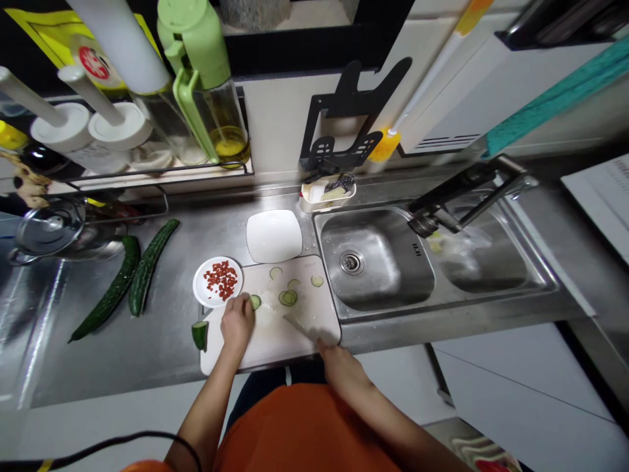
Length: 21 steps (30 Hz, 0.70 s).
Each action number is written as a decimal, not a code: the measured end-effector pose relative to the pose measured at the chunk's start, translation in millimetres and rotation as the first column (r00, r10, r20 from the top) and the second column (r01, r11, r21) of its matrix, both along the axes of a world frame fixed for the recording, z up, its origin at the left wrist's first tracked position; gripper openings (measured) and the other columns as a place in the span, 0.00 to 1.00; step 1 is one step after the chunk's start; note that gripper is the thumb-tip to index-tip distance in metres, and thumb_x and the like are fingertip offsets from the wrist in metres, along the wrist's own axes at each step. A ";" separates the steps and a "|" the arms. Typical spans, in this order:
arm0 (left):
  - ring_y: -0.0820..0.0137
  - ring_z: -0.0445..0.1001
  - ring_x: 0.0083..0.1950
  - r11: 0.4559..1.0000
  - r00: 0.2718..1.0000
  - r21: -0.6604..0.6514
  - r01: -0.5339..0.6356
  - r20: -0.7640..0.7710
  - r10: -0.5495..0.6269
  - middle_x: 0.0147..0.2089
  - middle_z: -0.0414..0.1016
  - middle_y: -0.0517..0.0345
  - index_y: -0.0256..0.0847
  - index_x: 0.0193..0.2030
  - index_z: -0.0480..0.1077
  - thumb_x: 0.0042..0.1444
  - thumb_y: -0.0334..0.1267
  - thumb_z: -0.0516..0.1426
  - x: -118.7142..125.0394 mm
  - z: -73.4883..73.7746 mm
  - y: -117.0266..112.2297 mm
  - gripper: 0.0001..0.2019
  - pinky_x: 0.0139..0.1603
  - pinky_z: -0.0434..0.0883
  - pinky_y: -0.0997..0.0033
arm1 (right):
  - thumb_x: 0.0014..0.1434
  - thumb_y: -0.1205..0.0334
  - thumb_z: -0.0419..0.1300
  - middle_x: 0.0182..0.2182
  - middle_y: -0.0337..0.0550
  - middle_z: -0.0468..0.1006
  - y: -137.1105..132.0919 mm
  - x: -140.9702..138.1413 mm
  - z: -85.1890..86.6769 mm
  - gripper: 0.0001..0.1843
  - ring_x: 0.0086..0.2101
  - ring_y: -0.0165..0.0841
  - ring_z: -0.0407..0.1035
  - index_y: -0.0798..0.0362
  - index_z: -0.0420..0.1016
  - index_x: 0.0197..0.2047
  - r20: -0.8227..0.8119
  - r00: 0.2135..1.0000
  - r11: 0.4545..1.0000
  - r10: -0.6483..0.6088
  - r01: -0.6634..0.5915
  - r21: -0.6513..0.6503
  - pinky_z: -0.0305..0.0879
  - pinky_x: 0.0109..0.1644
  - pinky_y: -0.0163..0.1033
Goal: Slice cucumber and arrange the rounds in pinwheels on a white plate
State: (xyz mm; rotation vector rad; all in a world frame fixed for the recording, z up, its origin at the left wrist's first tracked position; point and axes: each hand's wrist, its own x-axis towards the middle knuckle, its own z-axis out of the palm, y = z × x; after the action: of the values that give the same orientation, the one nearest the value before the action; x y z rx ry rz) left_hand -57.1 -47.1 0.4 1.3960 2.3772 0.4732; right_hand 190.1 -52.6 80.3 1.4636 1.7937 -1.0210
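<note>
My left hand is closed at the left part of the white cutting board, with the pale cut end of a cucumber piece showing beside its fingers. The rest of that piece is hidden under the hand. In my right hand is the handle of a knife, its blade low over the board and pointing away to the left. Several thin cucumber slices lie between and beyond the hands. A short cucumber chunk rests at the board's left edge.
A small white plate of chopped red bits and a bare white plate sit behind the board. Two whole cucumbers lie left. To the right is a steel double sink with a faucet; an oil bottle stands on the rack.
</note>
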 end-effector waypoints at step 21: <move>0.64 0.66 0.51 0.912 0.897 -0.082 0.401 0.236 -0.373 0.45 0.68 0.52 0.41 0.46 0.69 0.53 0.33 0.58 57.7 -6.0 39.0 0.13 0.53 0.64 0.65 | 0.54 0.81 0.43 0.40 0.53 0.79 2.2 0.4 0.9 0.31 0.43 0.41 0.73 0.56 0.62 0.60 -0.013 1.000 1.000 -0.001 0.000 -0.024 0.66 0.40 0.39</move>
State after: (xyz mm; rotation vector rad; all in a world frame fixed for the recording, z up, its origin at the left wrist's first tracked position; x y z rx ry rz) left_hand 0.7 -8.2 -5.6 1.6164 1.8590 0.3340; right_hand 190.4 -50.4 81.2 1.4463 1.7840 -1.0506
